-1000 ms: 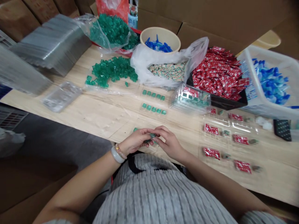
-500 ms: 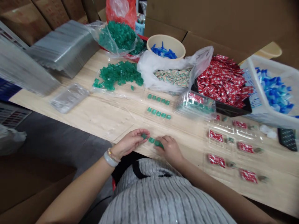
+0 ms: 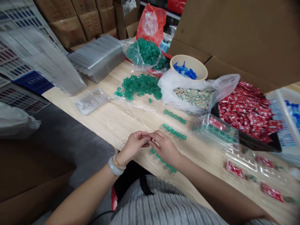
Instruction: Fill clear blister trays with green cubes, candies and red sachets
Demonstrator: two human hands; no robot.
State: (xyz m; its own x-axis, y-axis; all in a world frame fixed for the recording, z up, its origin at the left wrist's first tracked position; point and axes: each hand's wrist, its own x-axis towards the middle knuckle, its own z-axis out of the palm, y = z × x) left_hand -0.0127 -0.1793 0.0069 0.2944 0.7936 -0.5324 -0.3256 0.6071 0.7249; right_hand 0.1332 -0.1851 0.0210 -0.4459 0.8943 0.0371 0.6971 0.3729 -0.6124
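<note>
My left hand [image 3: 134, 145] and my right hand [image 3: 164, 148] meet fingertip to fingertip at the near edge of the wooden table [image 3: 117, 122]. Their fingers pinch together over something small that I cannot make out. Under my right hand lies a row of small green pieces [image 3: 170, 167] set in a clear plastic tray. Two more rows of green pieces [image 3: 174, 122] lie just beyond. A loose heap of green pieces [image 3: 138, 86] sits further back on clear film.
A bag of green pieces [image 3: 146, 53], a beige bowl with blue parts [image 3: 188, 67], a white bag of small sachets [image 3: 194, 93] and a black tray of red sachets [image 3: 248, 111] line the back. Stacked clear trays [image 3: 98, 57] lie left; filled trays [image 3: 217, 132] right.
The view has swung left and up. My hands, apart on the row of green pieces half a second ago, have come together again with fingertips pinched.
</note>
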